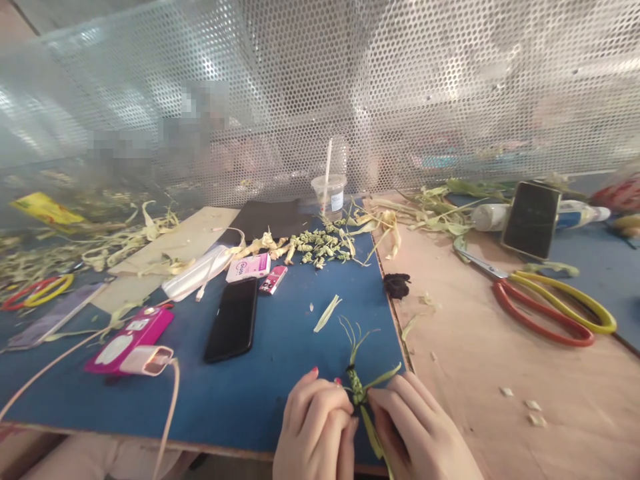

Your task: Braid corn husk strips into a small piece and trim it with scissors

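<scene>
Near the front edge of the blue board, a small braided green leaf piece (356,385) points away from me, with thin strands fanning from its far end and longer strips at the sides. My left hand (319,420) is closed, its fingertips at the piece's left side. My right hand (419,423) pinches a leaf strip on the other side, and part of that strip hangs below. The exact fingertip contact is partly hidden. Just beyond lies a loose cut strip of leaf (327,313). Farther off is a pile of finished braided leaf pieces (323,247).
Left of my hands lie a black phone (231,320), a pink case (133,340) with a cable, and a pink-white box (249,267). Scissors (545,303), a propped phone (531,220) and a bottle (583,213) are right. A plastic cup (330,193) stands by the perforated screen (300,100).
</scene>
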Available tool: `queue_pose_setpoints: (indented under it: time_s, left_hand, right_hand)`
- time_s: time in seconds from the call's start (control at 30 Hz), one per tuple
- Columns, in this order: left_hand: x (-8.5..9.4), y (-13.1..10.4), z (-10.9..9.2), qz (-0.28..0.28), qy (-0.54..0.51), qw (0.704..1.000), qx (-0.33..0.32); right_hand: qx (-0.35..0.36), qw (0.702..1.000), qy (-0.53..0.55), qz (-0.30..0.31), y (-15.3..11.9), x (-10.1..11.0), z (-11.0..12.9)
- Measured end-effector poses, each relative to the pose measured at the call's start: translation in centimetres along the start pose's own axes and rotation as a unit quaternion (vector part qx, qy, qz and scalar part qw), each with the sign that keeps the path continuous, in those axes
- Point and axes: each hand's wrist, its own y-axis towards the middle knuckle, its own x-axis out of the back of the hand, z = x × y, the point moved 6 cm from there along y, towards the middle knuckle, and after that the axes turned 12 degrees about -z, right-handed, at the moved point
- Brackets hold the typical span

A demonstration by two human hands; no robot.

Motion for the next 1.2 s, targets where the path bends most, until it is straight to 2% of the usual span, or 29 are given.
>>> queue_pose_setpoints:
  time_s: [0.17, 0.43, 0.6, 0.8, 1.0, 1.2]
  left_hand:
    - [-0.11, -0.34, -0.1, -0.012, -0.005, 1.0, -0.023]
    - [-0.33, -0.74, -0.02, -0.011, -0.024, 1.0, -0.009]
    - [-0.24, -0.54, -0.11, -0.036, -0.013, 0.999, -0.019]
    - [-0.39, -0.71, 0.01, -0.052, 0.003, 0.998, -0.034]
    - [-0.38, -0.66, -0.05, -0.055, 0.009, 0.998, -0.039]
    - [-0.53, -0.99, 0.14, -0.08, 0.021, 0.996, -0.045]
  right_hand:
    - [-0.008, 1.0, 0.01, -0.005, -0.23, 0.06, -0.13]
    - [-0.02, 0.999, 0.019, 0.043, -0.07, -0.09, -0.48]
    - [-0.026, 0.997, 0.0, 0.066, -0.17, -0.26, -0.42]
    - [-0.019, 0.999, 0.009, 0.04, -0.48, -0.26, -0.42]
    - [-0.033, 0.995, -0.013, 0.098, -0.29, -0.17, -0.58]
    - [0.034, 0.991, -0.055, 0.121, -0.24, -0.08, -0.37]
